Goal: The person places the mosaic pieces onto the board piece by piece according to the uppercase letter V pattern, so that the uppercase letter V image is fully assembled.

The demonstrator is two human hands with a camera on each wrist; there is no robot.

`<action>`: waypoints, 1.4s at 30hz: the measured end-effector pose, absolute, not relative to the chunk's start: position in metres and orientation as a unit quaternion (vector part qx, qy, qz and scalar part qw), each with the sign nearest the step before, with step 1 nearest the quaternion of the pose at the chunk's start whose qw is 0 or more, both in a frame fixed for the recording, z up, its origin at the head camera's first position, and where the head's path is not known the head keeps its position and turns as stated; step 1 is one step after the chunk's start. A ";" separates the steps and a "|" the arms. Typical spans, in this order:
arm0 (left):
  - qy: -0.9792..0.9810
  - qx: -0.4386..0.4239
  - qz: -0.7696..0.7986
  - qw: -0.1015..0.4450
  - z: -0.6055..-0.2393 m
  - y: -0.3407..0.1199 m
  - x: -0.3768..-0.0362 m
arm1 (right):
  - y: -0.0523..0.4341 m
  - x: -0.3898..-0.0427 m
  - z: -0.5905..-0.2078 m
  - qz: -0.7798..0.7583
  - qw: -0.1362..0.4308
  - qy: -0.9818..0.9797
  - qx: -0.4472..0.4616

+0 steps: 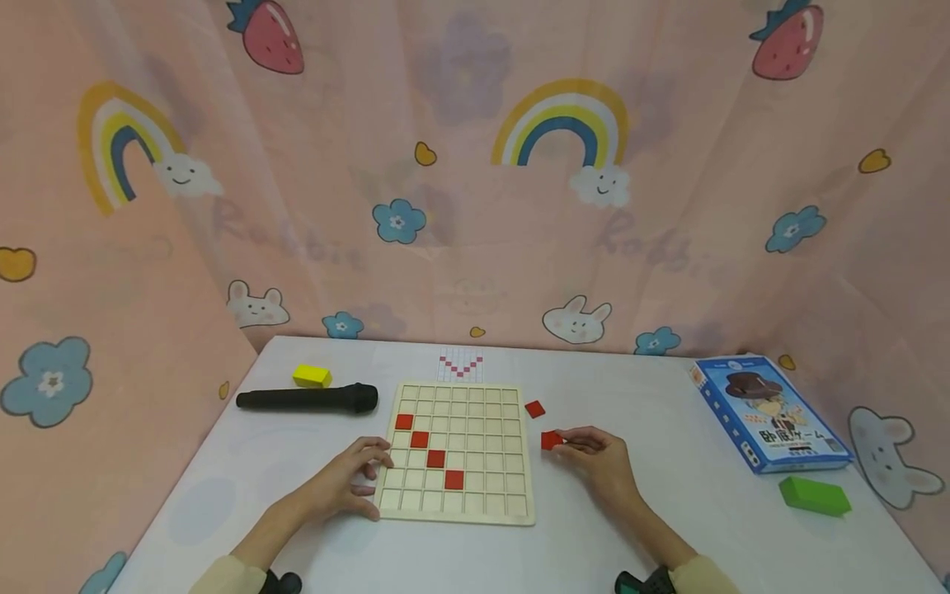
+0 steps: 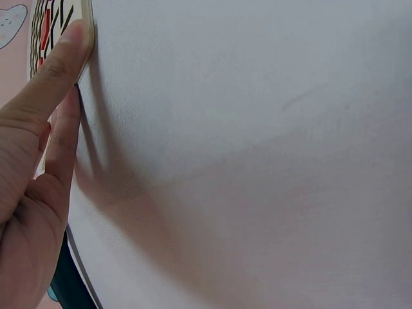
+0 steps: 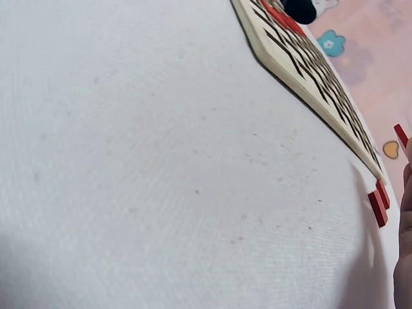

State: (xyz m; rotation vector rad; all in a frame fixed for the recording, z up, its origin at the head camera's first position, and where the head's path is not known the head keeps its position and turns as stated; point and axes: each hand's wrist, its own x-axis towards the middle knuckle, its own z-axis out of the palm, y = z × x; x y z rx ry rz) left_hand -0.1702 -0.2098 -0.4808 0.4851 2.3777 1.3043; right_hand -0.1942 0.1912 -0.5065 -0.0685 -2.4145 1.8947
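Observation:
A pale wooden grid board [image 1: 492, 499] lies on the table, with several red square tiles [image 1: 435, 459] in a descending diagonal on its left half. At the board's left side, my left hand [image 1: 343, 480] rests its fingertips on the edge, its thumb near the front corner. The fingers are long and mostly straight in the left wrist view. Right of the board, my right hand [image 1: 597, 455] pinches a red tile [image 3: 402, 136] between thumb and fingertips. Loose red tiles [image 3: 378, 207] lie on the table close by the board's corner in the right wrist view.
Behind the board lies a printed grid pattern card [image 1: 461, 364]. A black microphone [image 1: 308, 399] and yellow block [image 1: 312, 376] are at the back left. To the right are a blue game box [image 1: 772, 412] and green block [image 1: 815, 496]. A pink curtain [image 1: 475, 272] hangs behind.

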 end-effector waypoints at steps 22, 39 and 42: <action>0.845 0.168 0.471 0.190 -0.480 -0.211 -0.171 | 0.130 -0.186 -0.508 0.630 -0.007 -0.773 0.077; 0.842 0.171 0.474 0.191 -0.482 -0.211 -0.170 | 0.113 -0.189 -0.506 0.567 -0.011 -0.811 0.143; 0.841 0.171 0.476 0.192 -0.482 -0.211 -0.170 | 0.112 -0.190 -0.504 0.566 -0.024 -0.810 0.153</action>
